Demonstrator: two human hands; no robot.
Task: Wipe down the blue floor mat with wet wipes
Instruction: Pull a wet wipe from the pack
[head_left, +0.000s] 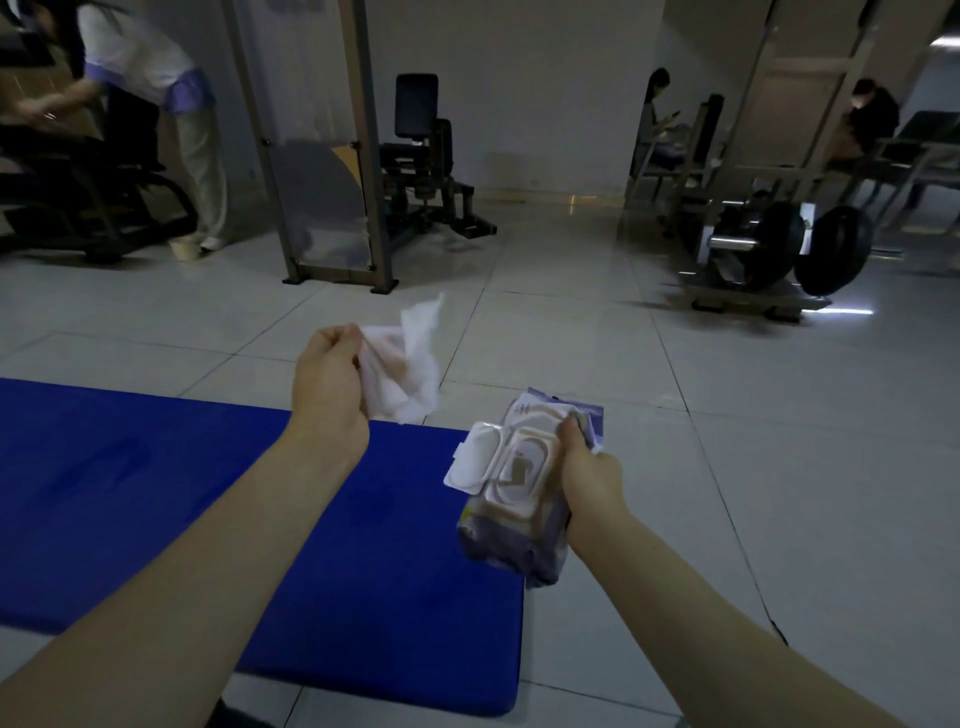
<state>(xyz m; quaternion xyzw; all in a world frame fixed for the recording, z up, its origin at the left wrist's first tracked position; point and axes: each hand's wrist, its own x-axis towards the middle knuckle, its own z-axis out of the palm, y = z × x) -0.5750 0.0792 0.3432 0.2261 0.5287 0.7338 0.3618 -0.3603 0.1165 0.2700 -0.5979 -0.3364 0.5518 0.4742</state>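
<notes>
Far left, a person (140, 78) bends over a black exercise machine (78, 171), well back from the action. In front of that, flat on the tiled floor (727, 415), is the blue floor mat (156, 493). Its far edge runs straight across from the left border, and its near edge is partly hidden under the left forearm.

The left hand (330, 384) is held above that far edge, fingers curled round a crumpled white wet wipe (410, 364) that hangs in the air, off the mat. Behind it, a metal frame with a panel (322, 156) and a black seat machine (421, 156) stand near the back wall.

At the mat's right edge, the right hand (592, 473) has its fingers wrapped round the pack of wet wipes (514, 499), thumb on top. The pack is held above that edge, and its white lid (480, 457) is flipped open to the left. The mat ends in a rounded corner just below.

Rightward, a wide stretch of tile runs out to a rack with black weight plates (831, 249), well apart from the mat. Two seated figures at the far right are too dim to make out.
</notes>
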